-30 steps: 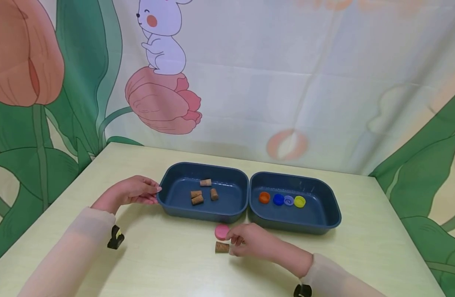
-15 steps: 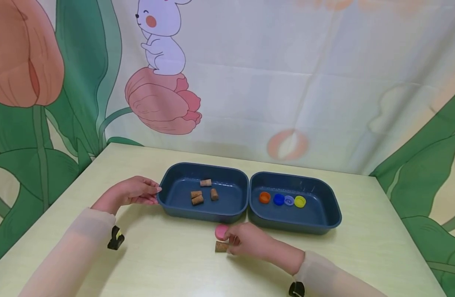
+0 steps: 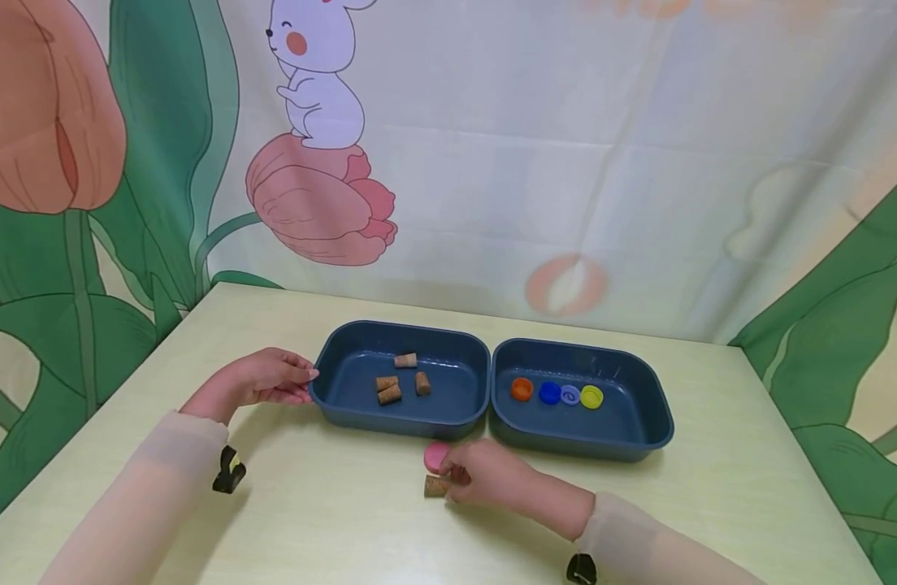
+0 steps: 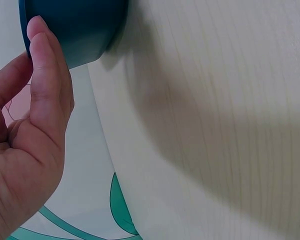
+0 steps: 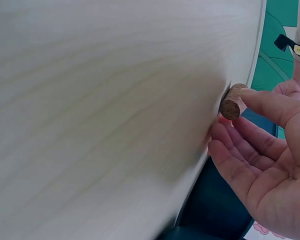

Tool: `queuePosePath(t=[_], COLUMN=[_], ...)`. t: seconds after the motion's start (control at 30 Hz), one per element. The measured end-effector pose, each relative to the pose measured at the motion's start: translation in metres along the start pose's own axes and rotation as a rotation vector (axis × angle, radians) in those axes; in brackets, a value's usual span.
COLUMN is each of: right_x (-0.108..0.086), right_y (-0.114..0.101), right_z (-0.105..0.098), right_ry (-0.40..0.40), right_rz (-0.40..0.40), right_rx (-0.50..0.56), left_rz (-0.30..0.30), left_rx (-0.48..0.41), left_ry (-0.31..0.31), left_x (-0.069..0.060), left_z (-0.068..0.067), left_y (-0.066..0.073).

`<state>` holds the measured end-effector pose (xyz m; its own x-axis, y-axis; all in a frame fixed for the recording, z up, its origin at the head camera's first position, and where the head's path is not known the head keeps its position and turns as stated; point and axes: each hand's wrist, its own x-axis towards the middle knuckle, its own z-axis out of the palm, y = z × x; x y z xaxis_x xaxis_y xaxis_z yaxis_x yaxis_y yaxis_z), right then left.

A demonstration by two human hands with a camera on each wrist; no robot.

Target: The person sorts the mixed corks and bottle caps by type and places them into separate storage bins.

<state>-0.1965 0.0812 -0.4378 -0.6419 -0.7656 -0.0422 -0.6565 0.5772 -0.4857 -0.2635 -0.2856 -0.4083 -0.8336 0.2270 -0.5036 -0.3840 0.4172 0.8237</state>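
My left hand touches the left end of a dark blue tray, its fingers fairly straight against the outer wall. Several corks lie inside that tray. In front of the trays, my right hand pinches a cork lying on the table. The right wrist view shows the thumb on the side of this cork, with the other fingers curled below it. Just behind the cork is a pink bottle cap, partly covered by the right hand.
A second dark blue tray stands against the first on the right. Orange, blue, lilac and yellow caps lie in it. A printed cloth hangs behind the pale wooden table.
My right hand has shifted slightly left, and its fingers have closed in on the cork's right end. The left hand and both trays have stayed in place.
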Motion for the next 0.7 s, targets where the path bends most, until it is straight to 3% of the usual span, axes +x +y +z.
queuePosePath(t=[0.7], right_x=[0.0027], right_y=[-0.0024], right_z=[0.0046], right_ry=[-0.002], right_rz=[-0.017], right_rx=[-0.109], left_rz=[0.004], left_rx=[-0.013], left_ry=[-0.015], left_x=[-0.0008], left_z=[-0.0004], left_y=[0.0004])
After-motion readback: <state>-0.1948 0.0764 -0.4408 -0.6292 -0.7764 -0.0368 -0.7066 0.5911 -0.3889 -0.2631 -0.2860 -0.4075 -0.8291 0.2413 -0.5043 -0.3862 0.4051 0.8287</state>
